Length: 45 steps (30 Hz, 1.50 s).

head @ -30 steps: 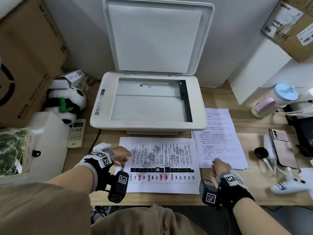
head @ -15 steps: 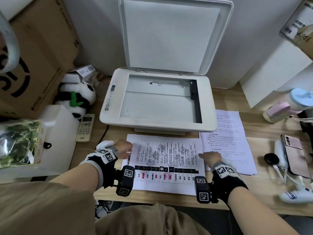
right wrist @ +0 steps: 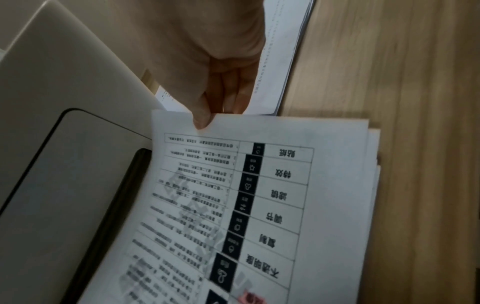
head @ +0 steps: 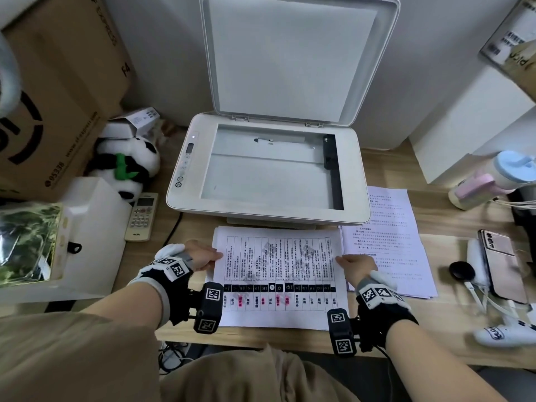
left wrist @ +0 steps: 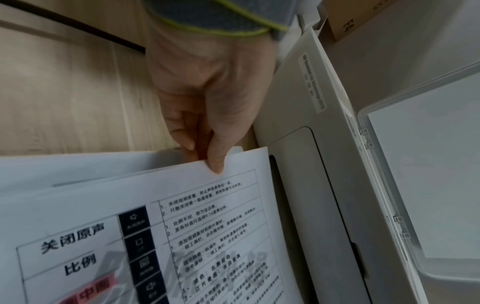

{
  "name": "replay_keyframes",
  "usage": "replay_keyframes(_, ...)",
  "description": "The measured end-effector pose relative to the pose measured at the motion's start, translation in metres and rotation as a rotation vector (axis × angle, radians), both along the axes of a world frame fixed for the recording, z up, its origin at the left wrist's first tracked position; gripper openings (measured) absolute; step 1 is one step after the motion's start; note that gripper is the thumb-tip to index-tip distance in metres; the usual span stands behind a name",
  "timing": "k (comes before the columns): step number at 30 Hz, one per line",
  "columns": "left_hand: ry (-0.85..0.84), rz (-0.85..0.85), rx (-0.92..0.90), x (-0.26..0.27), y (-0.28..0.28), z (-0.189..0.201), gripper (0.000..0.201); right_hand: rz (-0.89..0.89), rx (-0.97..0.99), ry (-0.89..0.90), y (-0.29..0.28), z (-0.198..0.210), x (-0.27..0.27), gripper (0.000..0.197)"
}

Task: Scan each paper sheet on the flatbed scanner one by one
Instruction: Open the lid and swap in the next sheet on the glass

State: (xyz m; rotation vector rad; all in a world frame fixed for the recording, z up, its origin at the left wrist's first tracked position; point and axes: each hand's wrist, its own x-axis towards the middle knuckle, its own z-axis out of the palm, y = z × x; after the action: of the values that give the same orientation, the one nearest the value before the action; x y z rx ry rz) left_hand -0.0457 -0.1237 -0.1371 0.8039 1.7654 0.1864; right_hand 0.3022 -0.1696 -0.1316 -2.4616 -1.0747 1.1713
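Note:
A white flatbed scanner (head: pixel 268 169) stands at the back of the desk with its lid (head: pixel 295 59) raised and its glass bare. In front of it lies a small pile of sheets; the top sheet (head: pixel 278 274) is printed with a table. My left hand (head: pixel 207 258) pinches that sheet's left edge, thumb on top (left wrist: pixel 215 164). My right hand (head: pixel 352 264) pinches its right edge (right wrist: pixel 202 121). In both wrist views the top sheet (left wrist: pixel 182 226) is lifted a little off the sheets below. A second pile of text pages (head: pixel 388 242) lies to the right.
A remote (head: pixel 142 217), a plush panda (head: pixel 127 166) and cardboard boxes (head: pixel 58 91) crowd the left. On the right sit a phone (head: pixel 503 265), a bottle (head: pixel 490 181), cables and a white box (head: pixel 464 126). The desk's front edge is at my wrists.
My right hand moved left from the text pages to the right edge of the table sheet and took hold of it. The left hand stayed at the left edge. The view shifted closer.

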Motion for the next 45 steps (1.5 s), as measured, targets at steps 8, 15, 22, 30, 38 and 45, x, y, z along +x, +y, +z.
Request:
replay_keyframes(8,0.1,-0.136,0.048,0.0,-0.001,0.004,0.05,0.083,-0.127,-0.14,-0.002,0.012,0.006,0.031)
replay_keyframes(15,0.097,-0.074,0.054,-0.001,-0.002,0.0,0.047,-0.052,-0.076,-0.093,0.0,-0.003,0.014,0.038)
replay_keyframes(22,0.124,-0.074,0.086,0.0,0.003,-0.007,0.049,-0.133,0.134,0.121,-0.005,-0.015,0.013,0.029)
replay_keyframes(30,0.098,-0.064,0.163,-0.001,0.01,-0.01,0.068,-0.208,0.184,0.24,-0.007,-0.008,0.002,0.013)
replay_keyframes(38,-0.201,-0.369,-0.016,0.011,0.02,0.026,0.033,-0.427,0.366,0.268,0.003,0.012,0.009,0.021)
replay_keyframes(45,-0.27,-0.546,0.139,0.006,0.057,0.097,0.054,-0.419,0.727,0.365,0.027,0.067,0.016,0.024)
